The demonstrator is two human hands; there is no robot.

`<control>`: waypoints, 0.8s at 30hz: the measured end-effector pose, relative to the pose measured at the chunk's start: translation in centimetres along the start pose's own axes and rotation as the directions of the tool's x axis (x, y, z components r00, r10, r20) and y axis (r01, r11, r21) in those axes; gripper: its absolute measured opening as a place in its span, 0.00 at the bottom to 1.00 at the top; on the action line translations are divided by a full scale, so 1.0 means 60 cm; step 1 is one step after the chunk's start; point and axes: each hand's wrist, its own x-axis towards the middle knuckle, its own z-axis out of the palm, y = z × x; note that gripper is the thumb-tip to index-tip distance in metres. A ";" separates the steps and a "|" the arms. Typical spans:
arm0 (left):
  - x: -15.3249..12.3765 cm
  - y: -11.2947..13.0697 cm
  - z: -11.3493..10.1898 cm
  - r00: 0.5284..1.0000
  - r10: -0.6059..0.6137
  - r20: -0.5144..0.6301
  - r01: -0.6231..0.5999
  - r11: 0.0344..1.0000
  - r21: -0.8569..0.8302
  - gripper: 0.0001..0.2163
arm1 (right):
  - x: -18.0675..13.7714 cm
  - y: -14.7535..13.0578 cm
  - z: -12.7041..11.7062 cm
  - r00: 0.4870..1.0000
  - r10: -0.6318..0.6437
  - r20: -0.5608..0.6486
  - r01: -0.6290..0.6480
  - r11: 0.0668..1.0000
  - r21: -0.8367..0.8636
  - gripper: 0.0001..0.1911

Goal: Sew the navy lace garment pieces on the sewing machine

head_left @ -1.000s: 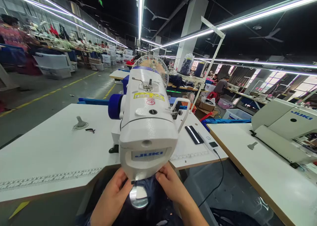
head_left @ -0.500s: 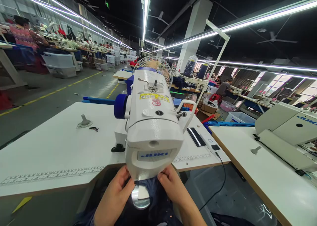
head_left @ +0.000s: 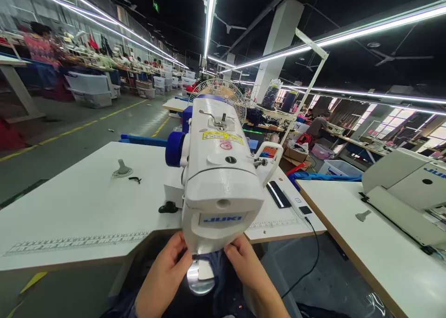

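A white sewing machine (head_left: 223, 183) stands in front of me, its head end facing me. Dark blue fabric (head_left: 223, 281) hangs under the head and down toward my lap. On the right of the fabric, my right hand (head_left: 244, 260) pinches it between thumb and fingers. My left hand (head_left: 165, 271) is closed at the left side below the head, thumb toward the fingertips; the machine partly hides what those fingers grip, which appears to be the same fabric. Between the hands shows a shiny rounded metal plate (head_left: 200, 285). The needle area is hidden behind the head.
The white table (head_left: 87, 197) bears a printed ruler, a grey thread-wound piece (head_left: 122, 168) and a small black tool (head_left: 134, 180). To the right lie a phone (head_left: 278, 195) and a cabled white device (head_left: 301, 209). Another machine (head_left: 400, 202) stands further right. A clear bin (head_left: 278, 267) sits below.
The whole view has shifted slightly, so the machine appears a little further right. Both hands keep nearly the same place and grip under the machine head.
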 end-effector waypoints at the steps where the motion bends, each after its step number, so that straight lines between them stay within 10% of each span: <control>1: 0.000 -0.001 0.000 1.000 0.000 0.003 0.000 1.000 -0.007 0.21 | -0.001 -0.001 0.001 1.000 0.004 -0.012 -0.004 1.000 -0.003 0.04; 24: -0.007 -0.014 -0.016 0.999 0.034 -0.036 -0.041 0.980 -0.195 0.11 | -0.004 0.008 0.014 0.998 -0.046 0.041 0.043 0.997 0.057 0.05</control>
